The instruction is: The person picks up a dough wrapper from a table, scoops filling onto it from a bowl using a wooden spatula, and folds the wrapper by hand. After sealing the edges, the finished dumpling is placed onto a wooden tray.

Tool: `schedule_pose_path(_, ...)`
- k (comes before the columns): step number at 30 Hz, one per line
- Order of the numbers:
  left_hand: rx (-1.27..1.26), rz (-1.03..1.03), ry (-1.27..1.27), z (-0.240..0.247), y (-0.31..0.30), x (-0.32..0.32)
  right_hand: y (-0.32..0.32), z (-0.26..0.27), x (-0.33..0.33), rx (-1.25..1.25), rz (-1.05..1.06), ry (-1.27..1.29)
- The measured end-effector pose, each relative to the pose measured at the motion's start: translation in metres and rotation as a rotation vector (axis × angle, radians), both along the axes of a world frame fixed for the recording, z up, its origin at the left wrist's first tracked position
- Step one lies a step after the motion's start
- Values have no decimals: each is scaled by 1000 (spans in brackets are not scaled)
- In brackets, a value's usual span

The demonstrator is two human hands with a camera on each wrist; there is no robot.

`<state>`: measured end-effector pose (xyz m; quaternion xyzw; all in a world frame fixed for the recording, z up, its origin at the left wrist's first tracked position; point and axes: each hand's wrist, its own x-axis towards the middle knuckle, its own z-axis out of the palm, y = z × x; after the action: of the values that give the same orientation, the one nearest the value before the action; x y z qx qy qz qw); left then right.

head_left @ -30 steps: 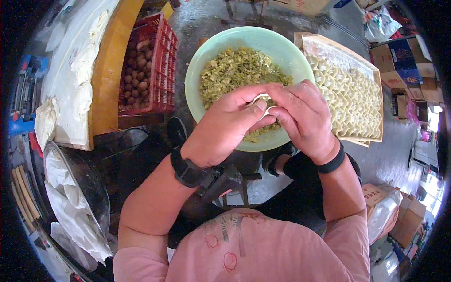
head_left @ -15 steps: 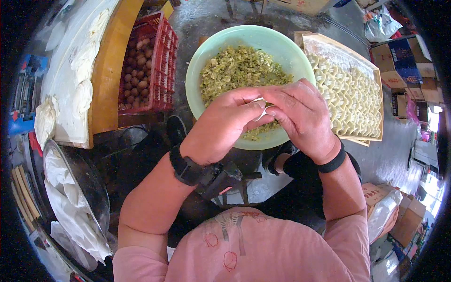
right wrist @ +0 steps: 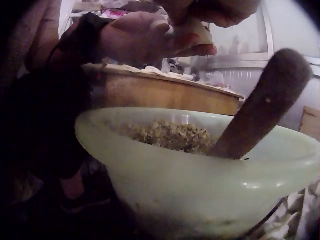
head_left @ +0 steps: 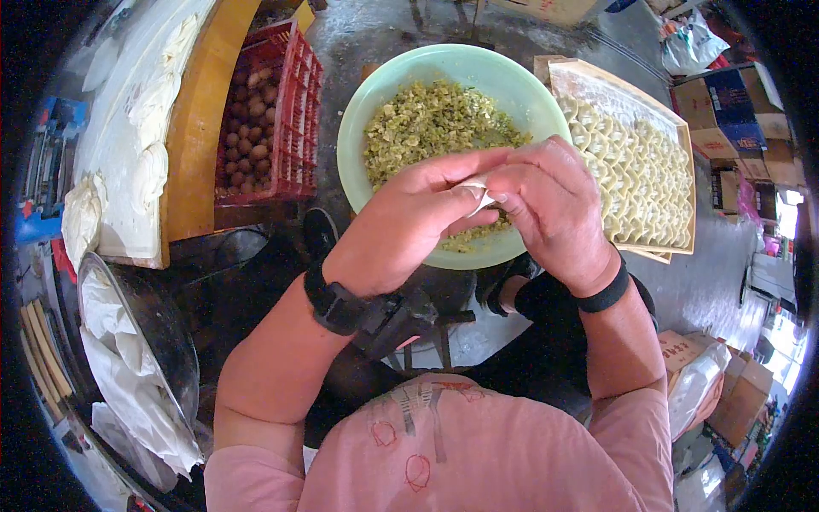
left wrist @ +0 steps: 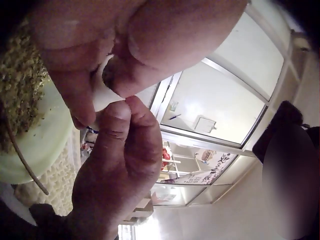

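Over the filling bowl, a white dumpling (head_left: 480, 199) is held between both hands. My left hand (head_left: 401, 224) cradles it with the thumb curled onto its near side. From the other side, my right hand (head_left: 559, 218) pinches the wrapper's edge between thumb and forefinger, as the left wrist view shows at the wrapper (left wrist: 106, 96). Fingers hide much of the dumpling. Below sits a pale green bowl (head_left: 546, 107) with chopped green filling (head_left: 435, 119). A flat brown stick (right wrist: 265, 102) leans out of the bowl in the right wrist view.
A wooden tray (head_left: 689, 200) of folded dumplings in rows stands right of the bowl. To the left are a red crate (head_left: 300, 111) of round brown things and a floured table (head_left: 128, 111) with dough. A metal basin (head_left: 175, 341) with white cloth lies lower left.
The right thumb and fingers have shifted along the wrapper's edge, and the opening seen earlier between its two sides has narrowed. The left hand stays nearly in place.
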<state>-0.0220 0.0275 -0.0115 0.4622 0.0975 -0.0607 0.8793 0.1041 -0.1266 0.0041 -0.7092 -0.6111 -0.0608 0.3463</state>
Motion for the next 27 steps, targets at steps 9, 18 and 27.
schedule_pose_path(9,177,109,-272,0,-5,-1,-4,19,-4,37,-94,81)
schedule_pose_path(18,857,276,-500,-3,-8,6,2,30,-16,56,-22,63)
schedule_pose_path(27,1052,349,-541,10,-9,2,6,38,-17,101,-25,24)
